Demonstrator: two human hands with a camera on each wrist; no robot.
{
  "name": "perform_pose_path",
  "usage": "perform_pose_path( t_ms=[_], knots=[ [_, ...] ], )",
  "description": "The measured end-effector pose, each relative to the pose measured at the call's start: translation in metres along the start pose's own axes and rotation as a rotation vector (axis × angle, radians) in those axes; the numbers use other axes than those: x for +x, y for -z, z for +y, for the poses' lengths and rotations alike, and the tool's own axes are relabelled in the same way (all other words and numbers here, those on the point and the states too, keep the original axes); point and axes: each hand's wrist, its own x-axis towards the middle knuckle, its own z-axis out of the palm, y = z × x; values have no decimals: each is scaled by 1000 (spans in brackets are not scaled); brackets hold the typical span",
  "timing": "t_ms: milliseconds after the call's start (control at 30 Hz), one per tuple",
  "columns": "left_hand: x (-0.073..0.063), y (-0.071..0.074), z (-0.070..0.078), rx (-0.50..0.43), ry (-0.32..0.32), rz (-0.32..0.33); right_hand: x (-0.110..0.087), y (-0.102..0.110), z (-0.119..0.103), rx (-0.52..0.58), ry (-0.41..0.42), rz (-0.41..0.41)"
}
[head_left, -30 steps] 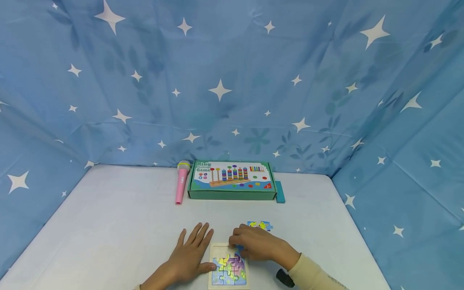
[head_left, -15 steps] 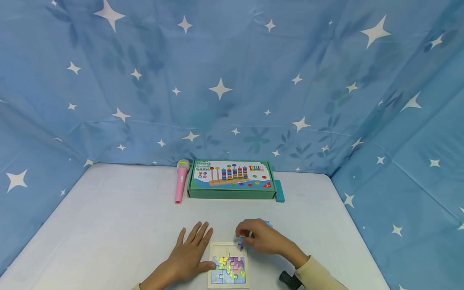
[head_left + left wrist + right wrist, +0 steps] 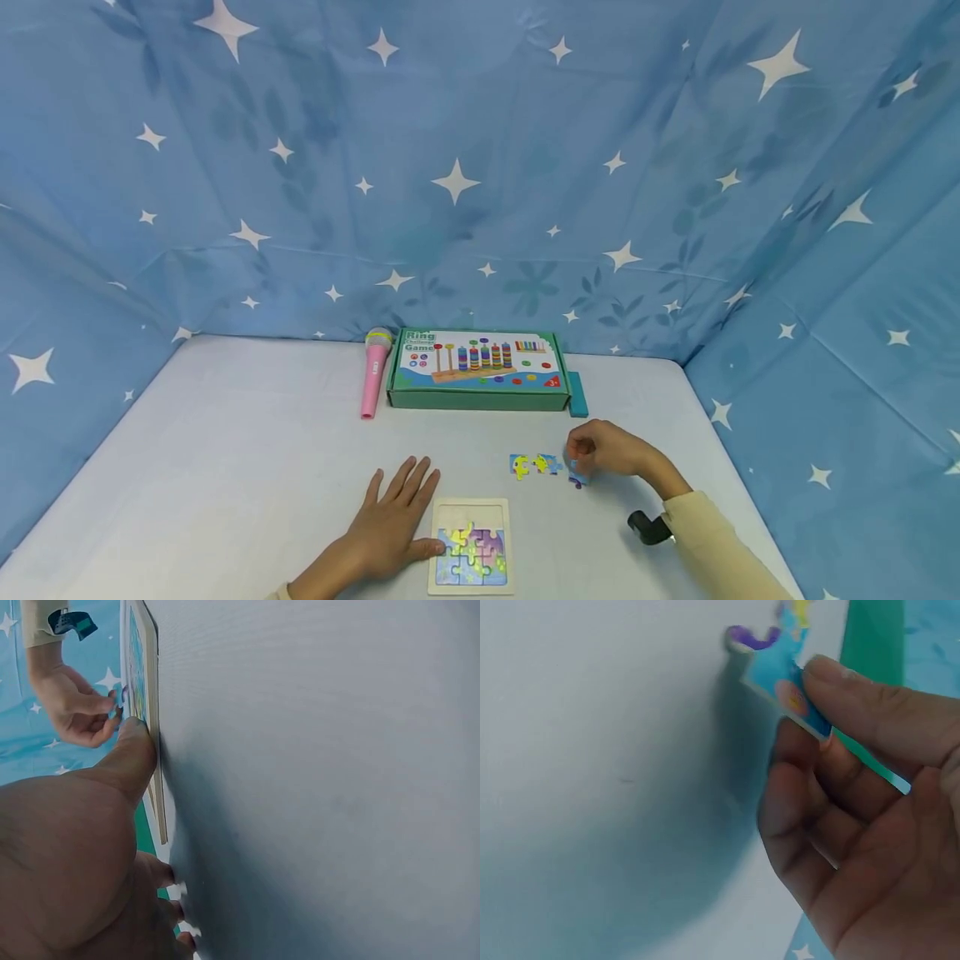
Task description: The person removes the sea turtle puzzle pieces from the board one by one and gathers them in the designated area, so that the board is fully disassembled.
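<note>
A blue puzzle piece (image 3: 772, 675) with a purple edge is pinched between the thumb and fingers of my right hand (image 3: 609, 448), right of two loose puzzle pieces (image 3: 536, 465) on the table. My left hand (image 3: 390, 525) lies flat with spread fingers, its thumb (image 3: 131, 754) resting on the left rim of the puzzle board (image 3: 471, 588). Joined pieces fill the lower part of that wooden frame; its upper strip shows bare wood.
Behind the hands, a green ring game box (image 3: 480, 400) stands near the curtain. A pink toy microphone (image 3: 374, 375) lies left of it, and a teal block (image 3: 577, 396) sits at its right. A black strap piece (image 3: 648, 528) is at my right sleeve.
My right hand has lifted the blue puzzle piece off the board's upper right corner and carried it right and away, past the loose pieces. My left hand has stayed in place.
</note>
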Motion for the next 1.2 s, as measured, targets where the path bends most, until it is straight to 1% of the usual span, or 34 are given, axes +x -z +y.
perform_pose_path(
  t_ms=[100, 233, 300, 567, 633, 700, 800, 933, 1033, 1133, 1200],
  knots=[
    [1, -2, -2, -2, -3, 1, 4, -4, 7, -25, -11, -3],
    [0, -1, -1, 7, 5, -2, 9, -8, 9, -84, 4, 31],
    [1, -3, -2, 7, 4, -1, 9, -10, 9, -102, 10, 44],
    [1, -10, -8, 18, -27, 29, 11, -13, 6, -123, 27, 62],
    [2, -11, -9, 26, -26, 32, 11, -13, 6, -130, 36, 62],
    [3, -11, -8, 35, -12, 23, 12, -13, 5, -139, 35, 62],
    [3, -9, -6, 38, 5, 9, 12, -14, 3, -166, 23, 62],
    [3, -2, 0, 23, 12, -4, 12, -15, 1, -199, 0, 67],
    [2, 2, 3, 31, 21, -11, 12, -16, -1, -223, -23, 75],
    [1, 2, 3, 48, 25, -17, 11, -19, -5, -279, -47, 105],
    [1, 1, 3, 48, 23, -16, 10, -24, -13, -323, -59, 136]
  ],
)
